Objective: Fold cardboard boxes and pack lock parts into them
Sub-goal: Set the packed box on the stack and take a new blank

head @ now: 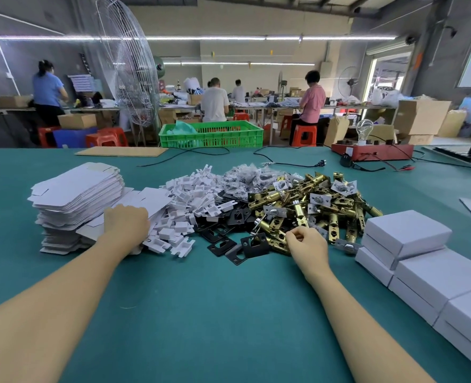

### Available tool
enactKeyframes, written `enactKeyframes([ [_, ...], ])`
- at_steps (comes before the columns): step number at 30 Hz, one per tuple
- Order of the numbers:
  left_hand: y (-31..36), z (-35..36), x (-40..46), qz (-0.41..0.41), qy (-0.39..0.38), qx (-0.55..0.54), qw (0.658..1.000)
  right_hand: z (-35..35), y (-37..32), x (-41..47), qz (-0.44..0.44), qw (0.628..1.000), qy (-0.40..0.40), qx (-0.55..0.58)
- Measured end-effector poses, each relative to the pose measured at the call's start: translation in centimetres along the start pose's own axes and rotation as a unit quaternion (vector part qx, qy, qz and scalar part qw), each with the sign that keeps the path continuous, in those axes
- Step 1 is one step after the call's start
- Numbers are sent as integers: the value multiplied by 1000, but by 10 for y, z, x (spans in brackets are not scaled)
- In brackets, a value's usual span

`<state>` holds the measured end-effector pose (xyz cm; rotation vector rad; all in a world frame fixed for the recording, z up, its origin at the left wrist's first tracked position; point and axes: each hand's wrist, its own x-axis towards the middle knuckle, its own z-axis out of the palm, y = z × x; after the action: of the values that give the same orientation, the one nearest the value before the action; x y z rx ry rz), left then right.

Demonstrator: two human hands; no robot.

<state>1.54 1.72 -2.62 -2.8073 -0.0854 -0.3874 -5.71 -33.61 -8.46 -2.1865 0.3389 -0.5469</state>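
Note:
A tall stack of flat white box blanks stands at the left of the green table. My left hand lies on a loose blank at the stack's right edge, fingers curled over it. Beside it lie piles of white plastic inserts, black strike plates, bagged screws and brass latches. My right hand is curled at the near edge of the brass pile and seems to pinch a latch there. Folded white boxes are stacked at the right.
At the table's far edge are a cardboard sheet, black cables and a red device with a bulb. A green crate stands behind. Several people work at benches further back.

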Motion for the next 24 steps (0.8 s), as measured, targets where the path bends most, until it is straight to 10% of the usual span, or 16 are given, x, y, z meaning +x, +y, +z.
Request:
enactKeyframes([
  [7, 8, -22, -9, -26, 19, -31, 999, 1, 2, 2, -1, 1000, -1, -14],
  [14, 85, -64, -67, 20, 422, -250, 871, -2, -6, -5, -28, 997, 21, 70],
  [24, 184, -43, -124, 227, 363, -285, 858, -4, -36, -29, 18, 871, -186, 455],
])
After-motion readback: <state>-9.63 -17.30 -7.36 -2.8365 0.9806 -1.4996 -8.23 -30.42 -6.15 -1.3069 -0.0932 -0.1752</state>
